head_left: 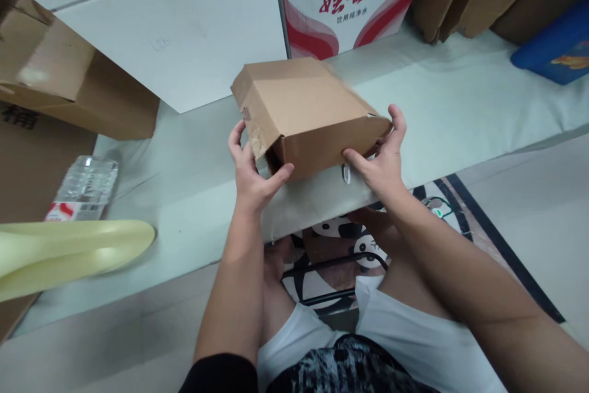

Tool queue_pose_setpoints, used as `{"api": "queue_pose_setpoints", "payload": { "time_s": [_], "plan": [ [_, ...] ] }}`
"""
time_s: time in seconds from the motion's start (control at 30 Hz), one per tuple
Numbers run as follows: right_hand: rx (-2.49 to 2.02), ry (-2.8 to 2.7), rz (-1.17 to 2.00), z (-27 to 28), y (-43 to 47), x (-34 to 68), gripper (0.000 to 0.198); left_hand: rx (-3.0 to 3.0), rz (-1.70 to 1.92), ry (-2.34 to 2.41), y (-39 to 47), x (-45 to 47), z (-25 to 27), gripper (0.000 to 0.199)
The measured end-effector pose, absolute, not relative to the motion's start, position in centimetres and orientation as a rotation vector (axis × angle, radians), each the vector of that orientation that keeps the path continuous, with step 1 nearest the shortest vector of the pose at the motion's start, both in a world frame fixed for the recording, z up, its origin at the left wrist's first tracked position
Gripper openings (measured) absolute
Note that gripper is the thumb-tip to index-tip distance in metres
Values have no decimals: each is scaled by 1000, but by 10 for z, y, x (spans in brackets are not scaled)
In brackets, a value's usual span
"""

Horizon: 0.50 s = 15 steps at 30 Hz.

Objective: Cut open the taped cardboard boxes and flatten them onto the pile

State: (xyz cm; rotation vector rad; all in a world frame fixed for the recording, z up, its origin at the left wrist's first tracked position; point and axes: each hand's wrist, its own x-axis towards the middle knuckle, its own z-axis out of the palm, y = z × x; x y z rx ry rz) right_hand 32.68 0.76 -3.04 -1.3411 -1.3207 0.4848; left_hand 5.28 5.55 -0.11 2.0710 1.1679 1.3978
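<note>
Both hands grip a small brown cardboard box, tilted over the near edge of a cloth-covered surface. My left hand holds its left near corner, fingers on the taped side and thumb at the front; a dark gap shows at that corner. On the right near corner is my right hand, with its thumb pressed on the front face and its fingers around the right end. A small white and dark item shows just below the box; I cannot make out what it is. The box's underside is hidden.
Behind the box stand a large white box and a white-and-red carton. At left are brown cartons, a clear plastic bottle and a pale yellow object. A blue container sits far right.
</note>
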Motion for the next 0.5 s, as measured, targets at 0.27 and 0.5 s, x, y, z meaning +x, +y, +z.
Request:
{"api": "queue_pose_setpoints", "payload": {
  "time_s": [0.27, 0.5],
  "plan": [
    [-1237, -1303, 568, -19, 6, 324, 67, 1821, 1180, 1189, 60, 41, -7, 80],
    [-1217, -1243, 581, -16, 8, 321, 52, 1681, 1305, 1206, 67, 39, -12, 76]
  ]
}}
